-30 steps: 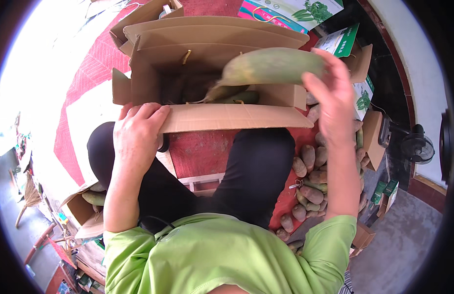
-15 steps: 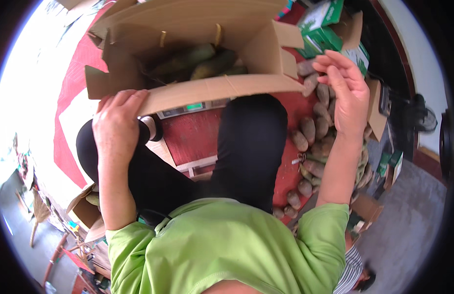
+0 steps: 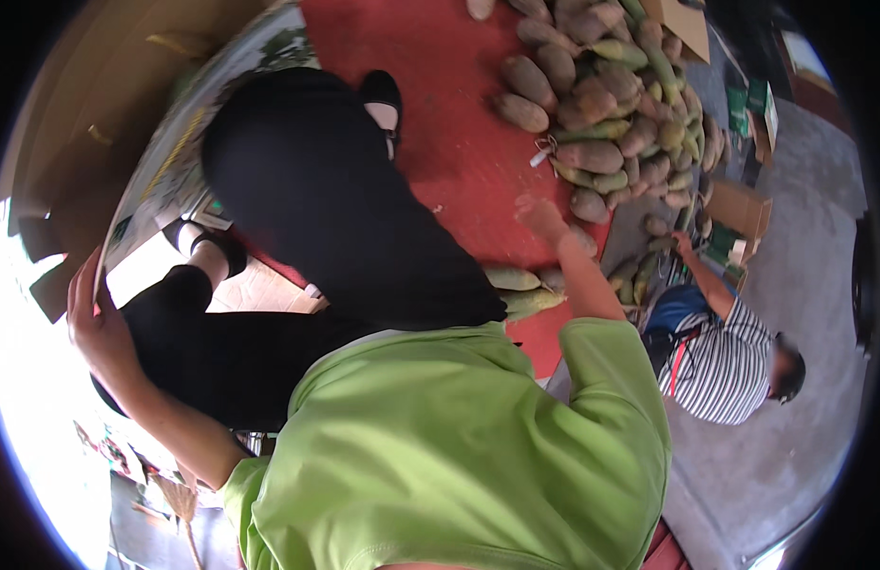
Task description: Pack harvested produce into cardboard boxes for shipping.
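A large cardboard box (image 3: 74,180) fills the upper left, tilted, with a yellow cord loop showing. My left hand (image 3: 100,328) grips its near edge, thumb and fingers on either side of the board. My right hand (image 3: 544,220) is smeared by motion over the red floor covering (image 3: 449,223), so its fingers cannot be made out. It is nearest to the front of a heap of brownish and green radish-like roots (image 3: 601,104). A few pale green roots (image 3: 513,277) lie closer, beside my right thigh. The box's contents do not show clearly.
At the right a person in a striped shirt (image 3: 720,370) reaches toward the heap's lower end. Open cartons (image 3: 739,211) stand beside them on the grey floor (image 3: 772,456). A broom (image 3: 180,499) lies at the lower left. My legs span the middle.
My view has swung to the right, so the box now sits at the upper left and the heap shows fully. My right hand has come down from beside the box toward the roots.
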The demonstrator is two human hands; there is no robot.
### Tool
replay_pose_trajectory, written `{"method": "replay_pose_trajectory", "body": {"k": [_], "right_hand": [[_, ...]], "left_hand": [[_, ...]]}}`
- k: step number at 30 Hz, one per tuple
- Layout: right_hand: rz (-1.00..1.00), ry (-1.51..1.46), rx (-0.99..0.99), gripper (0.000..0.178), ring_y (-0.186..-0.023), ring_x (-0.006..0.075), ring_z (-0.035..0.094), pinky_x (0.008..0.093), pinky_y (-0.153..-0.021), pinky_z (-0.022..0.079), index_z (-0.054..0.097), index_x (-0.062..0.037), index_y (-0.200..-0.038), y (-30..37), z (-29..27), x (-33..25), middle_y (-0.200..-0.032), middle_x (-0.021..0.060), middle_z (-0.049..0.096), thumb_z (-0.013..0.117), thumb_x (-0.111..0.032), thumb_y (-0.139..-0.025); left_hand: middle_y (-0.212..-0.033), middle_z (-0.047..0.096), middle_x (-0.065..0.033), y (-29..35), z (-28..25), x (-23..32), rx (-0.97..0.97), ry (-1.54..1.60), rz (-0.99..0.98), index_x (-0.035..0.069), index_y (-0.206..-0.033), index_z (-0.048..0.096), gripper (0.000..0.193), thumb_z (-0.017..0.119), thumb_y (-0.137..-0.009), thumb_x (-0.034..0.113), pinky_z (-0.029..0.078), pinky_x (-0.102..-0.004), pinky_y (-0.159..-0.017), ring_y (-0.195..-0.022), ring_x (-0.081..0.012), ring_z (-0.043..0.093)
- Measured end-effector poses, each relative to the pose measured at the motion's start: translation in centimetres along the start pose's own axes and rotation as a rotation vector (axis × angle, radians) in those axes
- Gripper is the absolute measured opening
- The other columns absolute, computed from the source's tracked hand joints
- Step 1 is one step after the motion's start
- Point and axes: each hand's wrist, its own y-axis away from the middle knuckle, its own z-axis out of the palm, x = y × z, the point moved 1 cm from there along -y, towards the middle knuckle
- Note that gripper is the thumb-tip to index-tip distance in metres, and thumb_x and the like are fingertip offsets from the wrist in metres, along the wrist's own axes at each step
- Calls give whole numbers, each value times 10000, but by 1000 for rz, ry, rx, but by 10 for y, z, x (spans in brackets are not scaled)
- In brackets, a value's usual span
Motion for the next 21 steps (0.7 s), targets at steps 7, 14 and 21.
{"method": "replay_pose_trajectory", "body": {"k": [7,14,21], "right_hand": [[561,-367,-396,292,-1067,315,596,415,-927,484,653,-106,-1050,71,71,-66,-1109,148,631,642,-195,-772],[418,-180,-505,418,-1208,274,480,457,-925,464,551,-183,-1207,50,64,-126,-1217,68,529,638,-166,-799],[353,-89,-477,312,-1138,261,524,463,-891,456,573,-160,-1142,41,98,-137,-1163,72,553,594,-213,-836]], "left_hand": [[-1053,680,-98,2,9,-31,24,-43,1,39,-1097,665,196,588,-917,47,506,-334,-848,-976,-240,654],[-1054,676,-107,3,12,-35,38,-28,70,28,-1106,648,206,593,-907,22,499,-328,-853,-971,-238,650],[-1052,681,-103,1,8,-22,40,13,104,37,-1088,664,228,600,-876,-18,502,-322,-850,-980,-237,653]]}}
